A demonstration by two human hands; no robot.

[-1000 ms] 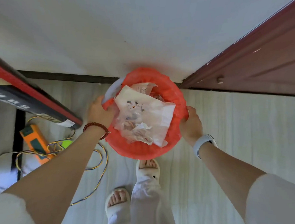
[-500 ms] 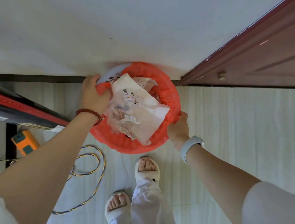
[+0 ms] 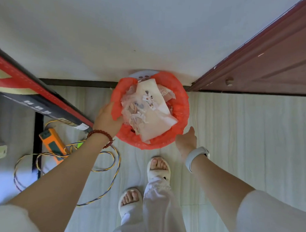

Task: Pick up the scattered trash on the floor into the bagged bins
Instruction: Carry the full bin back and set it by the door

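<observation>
A round bin lined with a red bag stands on the pale floor against the white wall, beside a brown door. White paper and clear plastic trash fills it to the top. My left hand grips the red bag's left rim, a bead bracelet on the wrist. My right hand hangs just off the bin's lower right edge, fingers loose, holding nothing, a white watch on the wrist.
A red and black board leans in from the left. An orange device and a looped yellow-blue cable lie on the floor at left. My feet in white slippers stand just below the bin. The brown door closes the right.
My right hand has let go of the bin's rim and pulled back a little. The bin has shifted right, closer to the door, with my left hand still on its rim.
</observation>
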